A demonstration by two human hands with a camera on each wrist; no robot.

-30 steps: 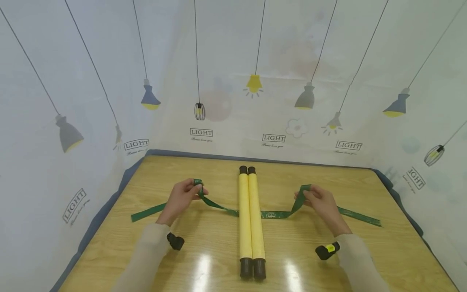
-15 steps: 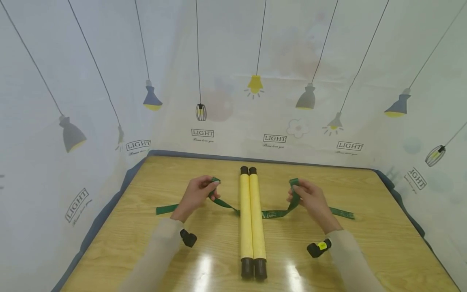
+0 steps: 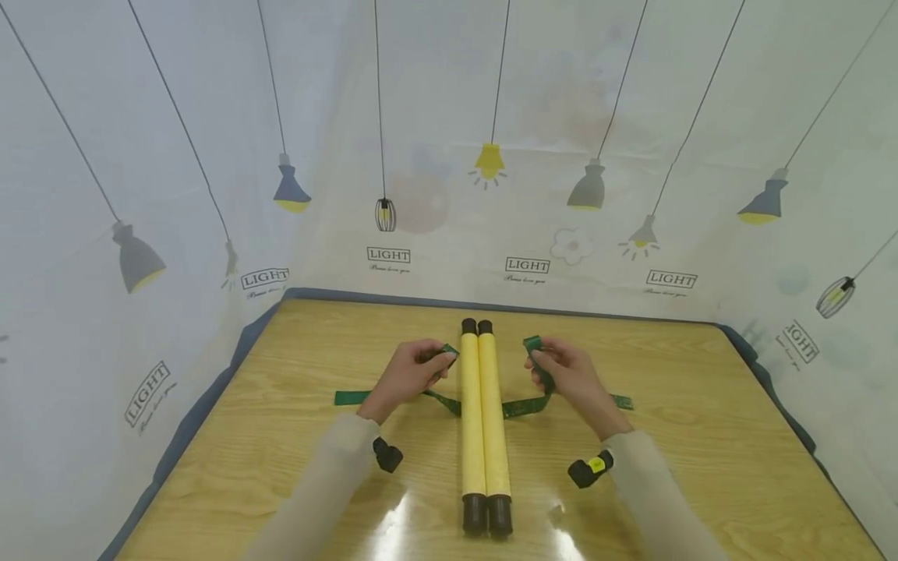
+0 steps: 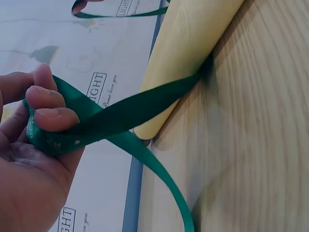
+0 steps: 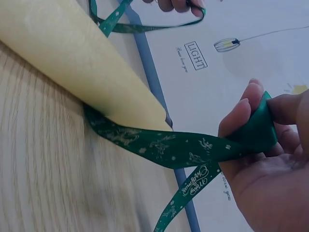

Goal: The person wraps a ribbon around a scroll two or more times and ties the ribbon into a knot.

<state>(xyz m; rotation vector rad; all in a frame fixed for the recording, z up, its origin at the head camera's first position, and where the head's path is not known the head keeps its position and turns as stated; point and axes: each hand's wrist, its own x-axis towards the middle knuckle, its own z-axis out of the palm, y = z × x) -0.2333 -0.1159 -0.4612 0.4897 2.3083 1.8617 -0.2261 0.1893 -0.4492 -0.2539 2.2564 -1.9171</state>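
While a green Merry Christmas ribbon (image 5: 159, 149) runs beneath two yellow tubes (image 3: 473, 421) on a table (image 3: 758, 436), the left hand (image 3: 408, 371) grips it at the tubes' 10 o'clock, the right hand (image 3: 574, 375) at 2 o'clock.

Ribbon (image 5: 161, 147): "Merry Christmas", in pale script
Wall (image 3: 442, 101): "LIGHT" in boxes, repeated; script beneath ending "love you"

On my head feed I see a wood-grain tabletop (image 3: 737, 467), with streaks of glare (image 3: 390, 530) near its close end. I make out a blue border (image 3: 243, 347) along its far and side edges. Around it I have a pale backdrop (image 3: 449, 93) printed with hanging lamps (image 3: 490, 162), a flower outline (image 3: 570, 246) and boxed "LIGHT" labels (image 3: 528, 266).
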